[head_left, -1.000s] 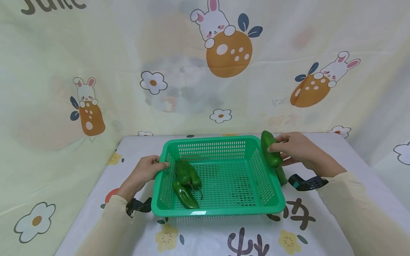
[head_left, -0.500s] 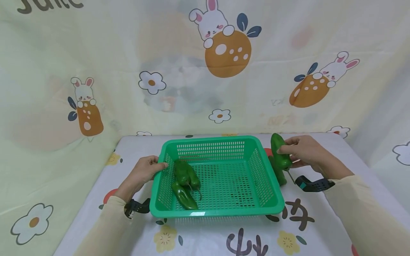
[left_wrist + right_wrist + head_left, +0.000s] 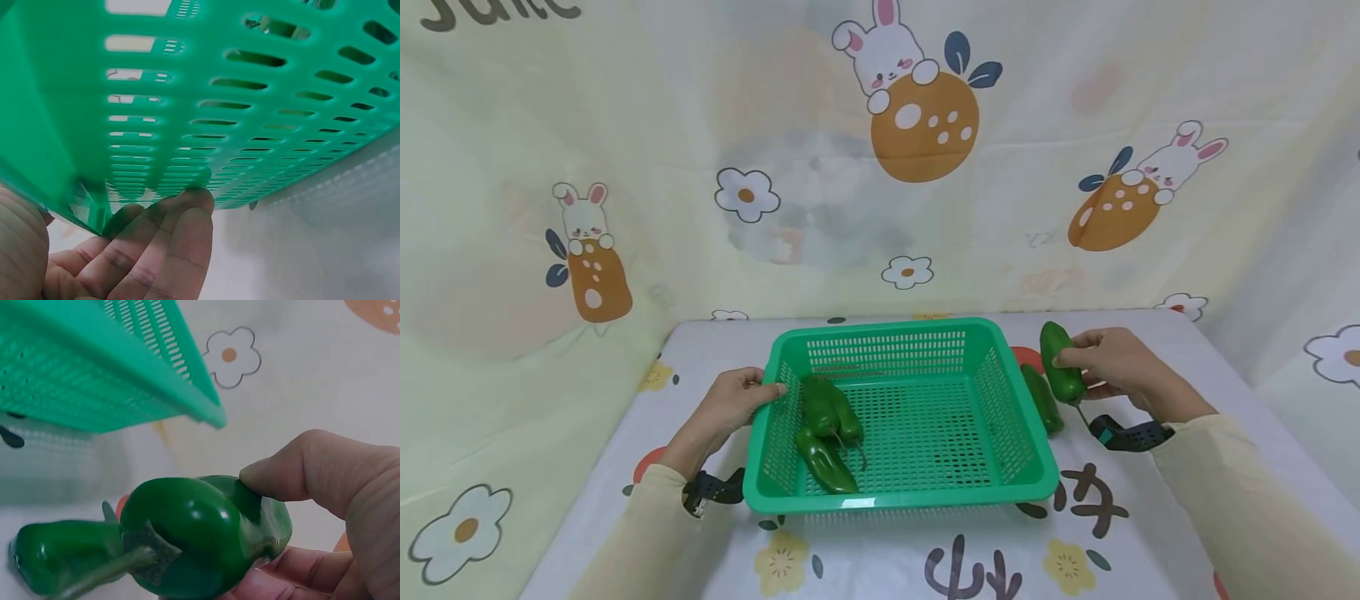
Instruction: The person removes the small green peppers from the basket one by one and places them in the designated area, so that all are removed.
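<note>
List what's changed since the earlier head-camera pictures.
The right hand has moved the held pepper rightward, away from the green basket, uncovering more of the pepper beside it. Nothing was let go. The left hand still grips the basket's left rim; the peppers inside lie as before.

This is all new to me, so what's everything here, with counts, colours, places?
Table: 1, white with prints, underneath
Backdrop: 1, pale with rabbit prints, behind
Basket: 1, green, centre of view
Basket peppers: 3 visible, green, basket's left part
Loose pepper: 1, green, right of basket
Held pepper: 1, green, in the right hand
Straps: 2, black, one per wrist
Sleeves: 2, cream, on the arms
Left hand: 1, bare, gripping basket's left rim
Right hand: 1, bare, gripping held pepper
</note>
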`<state>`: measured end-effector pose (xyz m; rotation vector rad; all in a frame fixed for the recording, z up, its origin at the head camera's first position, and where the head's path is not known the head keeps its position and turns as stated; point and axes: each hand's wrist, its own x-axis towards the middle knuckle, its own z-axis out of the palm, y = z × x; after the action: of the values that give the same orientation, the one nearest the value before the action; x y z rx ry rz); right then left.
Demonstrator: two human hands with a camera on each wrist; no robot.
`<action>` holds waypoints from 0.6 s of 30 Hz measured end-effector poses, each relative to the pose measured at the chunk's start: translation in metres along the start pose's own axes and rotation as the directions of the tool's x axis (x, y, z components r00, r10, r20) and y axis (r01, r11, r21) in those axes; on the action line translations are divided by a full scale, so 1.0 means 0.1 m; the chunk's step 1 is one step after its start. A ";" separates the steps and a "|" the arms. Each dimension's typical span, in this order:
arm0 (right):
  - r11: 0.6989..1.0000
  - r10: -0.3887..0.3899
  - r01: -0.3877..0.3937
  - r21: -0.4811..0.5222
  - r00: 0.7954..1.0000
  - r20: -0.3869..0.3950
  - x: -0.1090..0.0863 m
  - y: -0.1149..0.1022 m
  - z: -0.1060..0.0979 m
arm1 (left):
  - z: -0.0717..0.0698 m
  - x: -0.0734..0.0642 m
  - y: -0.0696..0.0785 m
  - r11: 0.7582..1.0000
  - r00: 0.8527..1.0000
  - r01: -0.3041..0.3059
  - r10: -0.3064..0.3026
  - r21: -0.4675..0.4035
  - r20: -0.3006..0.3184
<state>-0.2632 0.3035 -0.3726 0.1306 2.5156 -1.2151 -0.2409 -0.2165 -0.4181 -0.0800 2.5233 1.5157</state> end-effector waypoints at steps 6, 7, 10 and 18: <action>0.999 0.034 -0.035 -0.033 0.999 -0.011 0.04 0.11 0.00 | 0.01 0.00 0.00 1.000 1.000 -0.002 0.002 0.008 -0.009; 0.999 0.040 -0.040 -0.036 0.999 -0.010 0.05 0.12 0.00 | 0.01 0.00 0.00 1.000 1.000 -0.002 0.002 0.008 -0.009; 0.998 0.052 -0.052 -0.040 0.999 -0.010 0.07 0.18 0.01 | 0.01 0.00 0.00 1.000 1.000 -0.005 0.005 0.005 -0.007; 0.996 0.084 -0.084 -0.022 0.996 -0.004 0.13 0.33 0.04 | 0.01 -0.01 0.01 1.000 1.000 -0.007 0.007 0.001 -0.007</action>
<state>-0.2665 0.3200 -0.4040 0.2311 2.4983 -1.1551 -0.2397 -0.2153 -0.4178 -0.0764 2.5324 1.5198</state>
